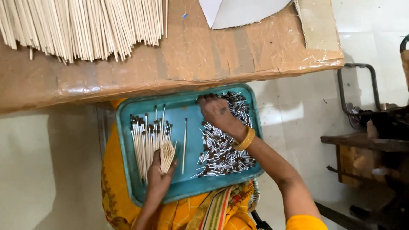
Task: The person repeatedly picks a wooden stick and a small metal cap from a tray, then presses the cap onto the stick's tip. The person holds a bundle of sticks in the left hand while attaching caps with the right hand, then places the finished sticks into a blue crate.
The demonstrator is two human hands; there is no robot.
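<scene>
Seemingly upright, stick bundle (166,155) in left hand (158,181), ends toward camera

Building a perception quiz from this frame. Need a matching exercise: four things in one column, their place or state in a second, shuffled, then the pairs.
Things:
1. left hand
2. right hand
3. teal tray
4. long pale sticks

Places or states:
A. spread in a fan on the brown wrapped board, above the tray
B. fingers down in the heap of small dark-tipped pieces on the tray's right side
C. resting on the lap, over yellow cloth
D. gripping a small bundle of thin sticks beside the dark-tipped row

Pairs: 1-D, 2-B, 3-C, 4-A
</scene>
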